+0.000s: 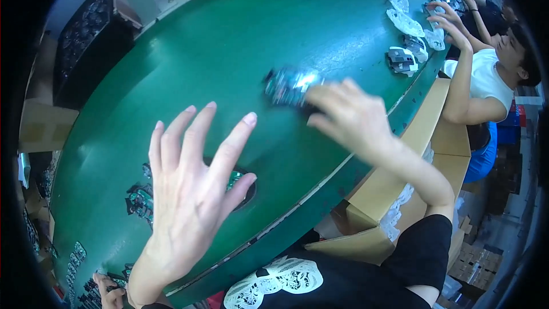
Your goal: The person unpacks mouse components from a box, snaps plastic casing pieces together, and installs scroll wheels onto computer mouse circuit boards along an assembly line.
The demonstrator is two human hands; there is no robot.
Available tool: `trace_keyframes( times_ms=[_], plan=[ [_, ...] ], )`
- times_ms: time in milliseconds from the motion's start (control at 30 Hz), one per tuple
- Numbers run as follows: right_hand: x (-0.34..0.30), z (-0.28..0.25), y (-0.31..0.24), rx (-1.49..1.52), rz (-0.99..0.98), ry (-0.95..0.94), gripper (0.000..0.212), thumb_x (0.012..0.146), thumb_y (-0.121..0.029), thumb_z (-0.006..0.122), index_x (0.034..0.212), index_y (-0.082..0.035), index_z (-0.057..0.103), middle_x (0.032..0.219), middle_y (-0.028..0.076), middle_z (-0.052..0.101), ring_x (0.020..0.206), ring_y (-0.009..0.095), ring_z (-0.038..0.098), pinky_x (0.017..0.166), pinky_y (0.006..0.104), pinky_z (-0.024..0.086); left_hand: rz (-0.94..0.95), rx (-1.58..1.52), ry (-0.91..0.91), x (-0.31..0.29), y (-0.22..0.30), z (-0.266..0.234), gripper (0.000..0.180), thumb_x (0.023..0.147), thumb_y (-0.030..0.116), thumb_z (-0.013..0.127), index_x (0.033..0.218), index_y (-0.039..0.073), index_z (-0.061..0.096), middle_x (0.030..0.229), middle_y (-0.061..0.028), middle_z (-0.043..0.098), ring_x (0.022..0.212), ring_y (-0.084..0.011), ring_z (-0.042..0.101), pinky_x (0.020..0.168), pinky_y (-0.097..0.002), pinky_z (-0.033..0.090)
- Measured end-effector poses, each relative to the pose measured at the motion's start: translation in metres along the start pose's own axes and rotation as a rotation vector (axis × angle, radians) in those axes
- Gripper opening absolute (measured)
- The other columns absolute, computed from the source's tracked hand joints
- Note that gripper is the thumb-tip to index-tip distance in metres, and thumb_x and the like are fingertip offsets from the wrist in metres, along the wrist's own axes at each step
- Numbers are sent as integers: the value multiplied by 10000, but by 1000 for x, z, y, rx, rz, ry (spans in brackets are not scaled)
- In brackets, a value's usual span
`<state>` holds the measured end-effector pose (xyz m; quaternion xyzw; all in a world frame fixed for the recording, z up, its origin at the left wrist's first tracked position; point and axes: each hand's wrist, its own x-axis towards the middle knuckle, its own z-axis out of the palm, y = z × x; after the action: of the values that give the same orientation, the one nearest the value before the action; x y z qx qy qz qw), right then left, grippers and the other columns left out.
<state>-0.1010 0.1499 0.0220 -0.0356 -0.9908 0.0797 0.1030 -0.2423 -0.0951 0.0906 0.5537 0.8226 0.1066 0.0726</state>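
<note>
My left hand (191, 186) is open, its fingers spread above the green table (217, 51). Beneath and beside it lie dark pieces with green circuit boards (140, 201); the hand hides some of them. My right hand (351, 117) is smeared by motion at the right end of a blurred cluster of black and green circuit-board parts (289, 86). The fingertips and thumb are at the cluster's edge; whether they grip it, I cannot tell.
Opened cardboard boxes (366, 200) stand against the table's near edge. White and grey pieces (405, 23) lie at the far right, near a co-worker's hands (449, 23). A black bin (86, 37) of dark parts stands left. Another hand (108, 292) shows lower left, beside several small boards (74, 266).
</note>
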Motion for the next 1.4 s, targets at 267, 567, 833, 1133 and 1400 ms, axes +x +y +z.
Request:
trace_keyframes(
  times_ms=[267, 567, 833, 1133, 1400],
  plan=[
    [100, 22, 155, -103, 157, 31, 368, 864, -242, 728, 1218, -157, 675, 1243, 40, 678, 1146, 287, 627, 912, 416, 542, -60, -73, -24, -35, -11, -14, 689, 786, 201, 805, 1422, 186, 539, 1397, -201, 468, 1306, -410, 428, 1105, -609, 319],
    [105, 18, 125, -72, 61, 91, 360, 887, -190, 714, 1239, -125, 673, 1231, 108, 674, 1105, 325, 645, 929, 415, 531, -217, 99, 119, -68, -45, -6, 513, 850, 188, 743, 1339, 169, 588, 1379, -199, 497, 1318, -415, 431, 1121, -586, 314],
    [108, 9, -115, 319, -410, -82, 350, 878, -216, 731, 1201, -100, 666, 1018, 106, 675, 998, 304, 660, 838, 429, 546, -272, 165, 367, -97, -48, -15, 358, 847, 170, 729, 1195, 115, 668, 1144, -133, 617, 1119, -342, 548, 971, -453, 447],
    [133, 41, -118, 448, -213, -404, 395, 869, -307, 765, 1122, -8, 709, 820, 82, 671, 715, 176, 634, 627, 336, 519, -342, 99, 221, -115, -17, 39, 567, 816, 250, 771, 1316, 72, 571, 1268, -209, 536, 1245, -387, 475, 1068, -519, 395],
    [86, -8, -92, 920, 197, -461, 427, 891, -258, 758, 1213, 10, 675, 1012, 80, 687, 848, 111, 670, 524, 247, 540, -409, 164, 182, -137, -48, 69, 658, 881, 354, 715, 1460, 149, 478, 1522, -145, 418, 1412, -333, 384, 1135, -639, 273]
  ],
)
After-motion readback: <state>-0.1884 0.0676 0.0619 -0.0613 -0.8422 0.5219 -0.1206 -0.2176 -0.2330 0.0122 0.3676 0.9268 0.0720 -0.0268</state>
